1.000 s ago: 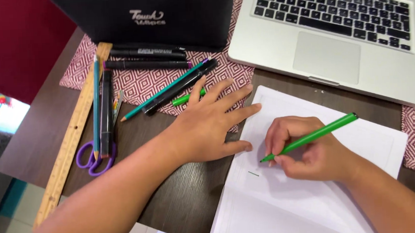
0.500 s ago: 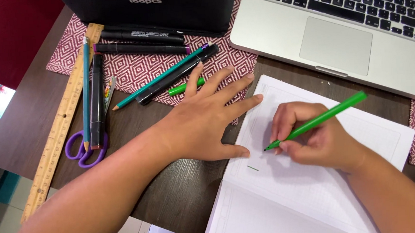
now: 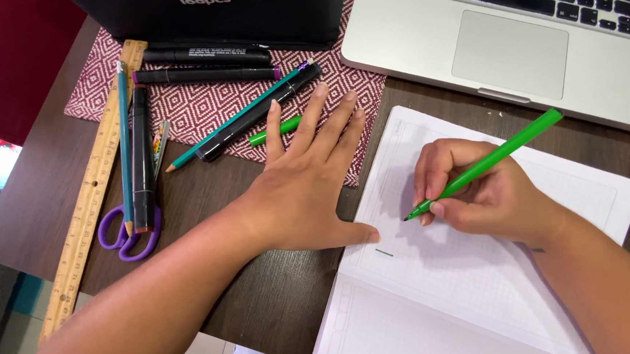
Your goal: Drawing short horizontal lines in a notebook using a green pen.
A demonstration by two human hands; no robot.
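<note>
Right hand [image 3: 487, 195] grips a green pen [image 3: 483, 164], tip hovering just above the open grid notebook [image 3: 482, 283], upper left part of the page. Left hand [image 3: 305, 188] lies flat, fingers spread, holding nothing: palm on the dark counter [image 3: 264, 304], fingertips on the red patterned placemat [image 3: 201, 107], thumb touching the notebook's left edge. One short green dash [image 3: 384, 253] sits on the page, just below the thumb; rest of the page looks blank, so drawing seems barely started. A green pen cap [image 3: 274, 132] peeks out by the left fingers. Nearby: teal pencil [image 3: 235, 118], black markers [image 3: 206, 57], wooden ruler [image 3: 87, 205], purple scissors [image 3: 125, 236], black case [image 3: 210, 12], silver laptop [image 3: 511, 48].
</note>
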